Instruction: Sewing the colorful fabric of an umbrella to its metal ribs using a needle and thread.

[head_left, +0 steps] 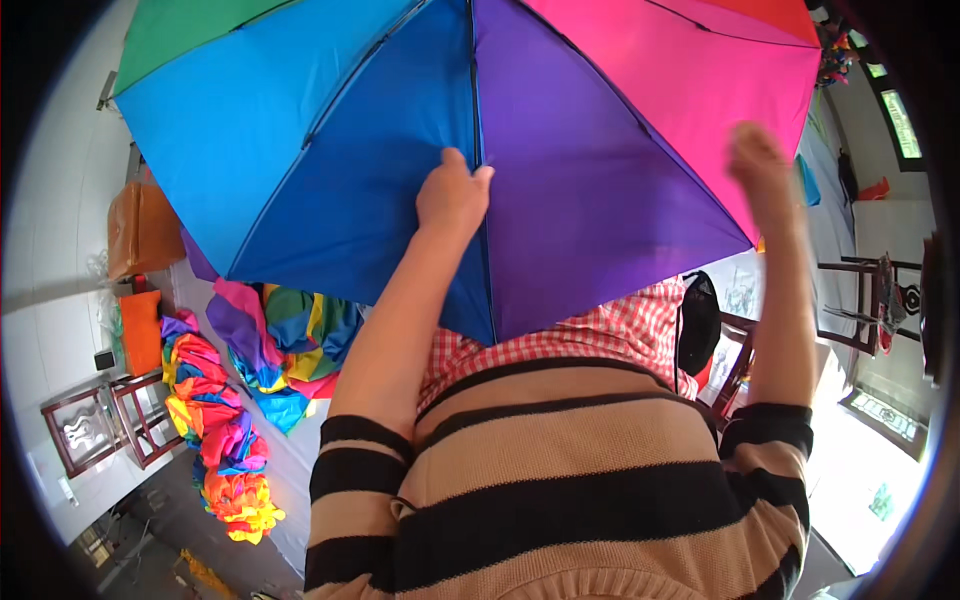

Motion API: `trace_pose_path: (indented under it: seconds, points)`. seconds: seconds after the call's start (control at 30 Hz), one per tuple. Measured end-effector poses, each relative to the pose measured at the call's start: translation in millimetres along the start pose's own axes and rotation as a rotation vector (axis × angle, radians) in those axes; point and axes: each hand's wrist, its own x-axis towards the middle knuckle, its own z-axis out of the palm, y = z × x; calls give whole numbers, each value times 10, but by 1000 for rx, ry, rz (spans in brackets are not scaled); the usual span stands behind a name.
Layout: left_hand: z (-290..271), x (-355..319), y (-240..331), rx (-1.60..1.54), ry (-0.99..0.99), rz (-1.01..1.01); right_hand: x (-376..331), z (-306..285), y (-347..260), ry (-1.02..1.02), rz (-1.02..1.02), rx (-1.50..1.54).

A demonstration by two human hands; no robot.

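Where the umbrella (590, 200) is: spread open, before the striped top (570, 500).
Left hand (452, 197): forearm slanting upward, fingers at the umbrella's middle rib (474, 80).
Right hand (762, 168): raised at the umbrella's pink panel (685, 95), blurred.
Both hands: well apart; whether either one grips, I cannot tell.

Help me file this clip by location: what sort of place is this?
Probably an indoor room used as a small workshop, perhaps in a home: there is an open multicoloured umbrella, a heap of bright fabric and red-brown wooden furniture.
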Motion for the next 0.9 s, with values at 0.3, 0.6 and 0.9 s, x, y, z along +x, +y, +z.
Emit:
trace_pose_path:
  seconds: [0.3,0.6,0.9]
  points:
    - [269,134,33,238,-46,-70,-399,1652,600,-275,-342,-432]
    - [-348,18,-158,-872,-374,-362,-244,1967,686,-267,-514,-674]
    - [-388,-107,-255,-1163,-405,-414,238,2340,569,-96,-483,-756]
